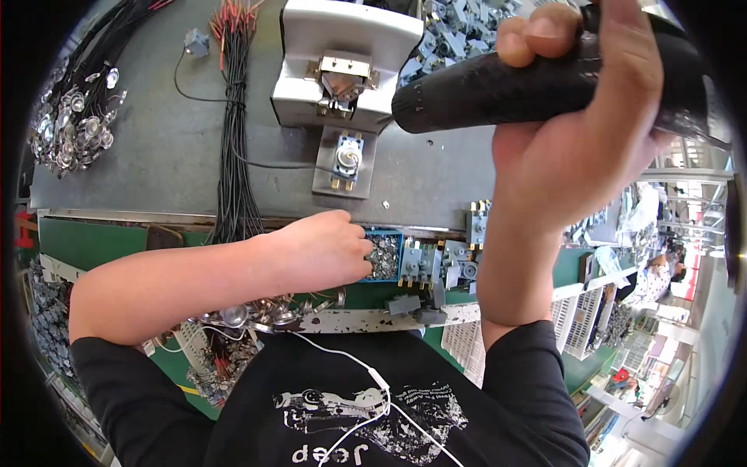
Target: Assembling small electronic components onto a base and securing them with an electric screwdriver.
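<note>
My right hand [576, 156] grips a black electric screwdriver [498, 92], raised over the right of the metal worktop. Its collar end points left, toward a white bench machine [350, 39]. In front of the machine, a small grey fitting with brass prongs and a round metal disc [348, 157] sits on a metal block [327, 184], with a black wire running off it to the left. My left hand [327, 251] is closed, its curled fingers at the left edge of a blue tray [384, 257] of small metal parts. Whatever those fingers hold is hidden.
A long bundle of black wires [235, 148] with red tips lies left of the machine. More wires with metal discs [82, 128] lie far left. Grey fittings [459, 35] are heaped behind; others [422, 263] stand right of the tray. A white cable [342, 354] crosses my shirt.
</note>
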Motion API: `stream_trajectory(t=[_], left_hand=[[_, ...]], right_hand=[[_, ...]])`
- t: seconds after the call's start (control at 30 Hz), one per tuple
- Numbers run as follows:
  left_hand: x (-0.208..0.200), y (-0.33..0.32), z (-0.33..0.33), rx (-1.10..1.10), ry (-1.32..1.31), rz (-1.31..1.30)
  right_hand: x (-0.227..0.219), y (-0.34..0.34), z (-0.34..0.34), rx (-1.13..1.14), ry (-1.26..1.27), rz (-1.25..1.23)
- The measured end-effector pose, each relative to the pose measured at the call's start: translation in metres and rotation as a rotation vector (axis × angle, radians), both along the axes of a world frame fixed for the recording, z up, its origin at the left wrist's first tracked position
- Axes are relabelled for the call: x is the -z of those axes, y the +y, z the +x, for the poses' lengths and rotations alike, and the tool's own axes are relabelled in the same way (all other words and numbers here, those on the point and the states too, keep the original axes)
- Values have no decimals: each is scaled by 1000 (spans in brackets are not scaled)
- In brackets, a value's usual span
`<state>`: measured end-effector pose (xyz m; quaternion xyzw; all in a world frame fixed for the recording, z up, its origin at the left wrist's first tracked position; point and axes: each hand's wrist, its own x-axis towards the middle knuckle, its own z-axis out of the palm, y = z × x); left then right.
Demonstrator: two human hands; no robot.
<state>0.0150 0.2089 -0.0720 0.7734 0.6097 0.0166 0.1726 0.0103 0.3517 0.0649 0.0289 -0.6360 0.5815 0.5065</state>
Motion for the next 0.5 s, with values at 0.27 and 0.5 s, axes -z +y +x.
stream_trajectory(t=[0.27,0.5], left_hand=[[-9,3,-9,-122,-231,53],[-27,-12,-19,-276,-506,212]], right_hand=[[23,-1,-38,-234,89,1],[38,12,-117,-523,791,472]])
